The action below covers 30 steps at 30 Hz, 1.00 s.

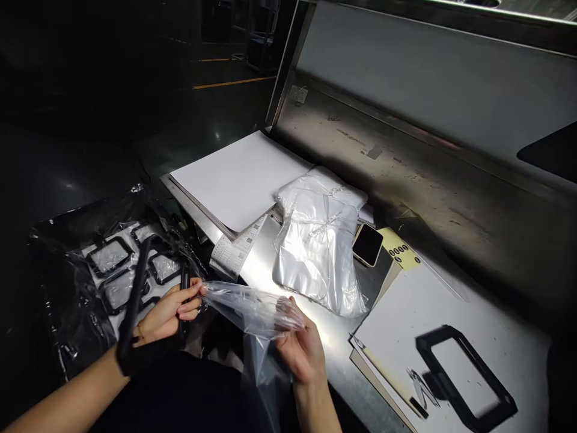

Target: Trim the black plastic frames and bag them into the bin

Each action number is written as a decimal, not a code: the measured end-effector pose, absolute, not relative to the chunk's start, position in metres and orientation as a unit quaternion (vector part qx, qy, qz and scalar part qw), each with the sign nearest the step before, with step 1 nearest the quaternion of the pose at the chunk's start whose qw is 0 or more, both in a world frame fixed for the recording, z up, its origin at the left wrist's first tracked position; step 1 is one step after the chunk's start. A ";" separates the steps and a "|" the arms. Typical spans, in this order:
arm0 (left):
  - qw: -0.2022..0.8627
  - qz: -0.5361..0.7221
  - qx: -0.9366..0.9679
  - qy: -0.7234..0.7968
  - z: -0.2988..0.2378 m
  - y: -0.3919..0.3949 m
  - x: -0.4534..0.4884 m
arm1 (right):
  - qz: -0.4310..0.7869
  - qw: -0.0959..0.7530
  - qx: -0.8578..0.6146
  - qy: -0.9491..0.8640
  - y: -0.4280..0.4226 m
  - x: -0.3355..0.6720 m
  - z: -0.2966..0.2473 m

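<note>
A clear plastic bag [241, 304] is stretched between my two hands above my lap, its lower part hanging down. With pinched fingers, my left hand [164, 313] grips one edge of the bag. A black rectangular frame [130, 325] hangs around that wrist. My right hand [304, 352] is closed on the other end, the film bunched over its fingers. Beyond it on the metal bench lies a tied bundle of clear plastic bags [315, 240]. Another black frame [469, 379] rests on the white board at the right.
At the left, a box lined with black plastic [81, 313] holds several black frames [110, 255]. A stack of white sheets [243, 180] lies at the bench's far left. A phone-like device [368, 245], yellow label sheet [401, 249], snips [422, 390] and cutter-like tool [387, 379] lie rightward.
</note>
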State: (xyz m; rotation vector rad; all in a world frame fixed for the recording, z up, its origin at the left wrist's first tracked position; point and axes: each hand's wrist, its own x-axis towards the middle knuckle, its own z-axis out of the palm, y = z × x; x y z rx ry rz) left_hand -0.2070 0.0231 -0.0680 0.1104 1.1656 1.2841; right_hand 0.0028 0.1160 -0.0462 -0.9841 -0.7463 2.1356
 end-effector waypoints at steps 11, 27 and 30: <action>0.623 0.464 0.199 0.597 -0.043 -0.003 -0.248 | 0.857 0.254 -0.336 -0.296 0.138 -0.005 -0.072; 0.767 0.312 0.328 0.454 -0.070 0.015 -0.195 | 0.718 0.042 -0.251 -0.648 0.107 -0.026 -0.034; 0.780 0.310 0.308 0.449 -0.068 0.012 -0.197 | 0.669 0.073 -0.264 -0.691 0.105 -0.029 -0.035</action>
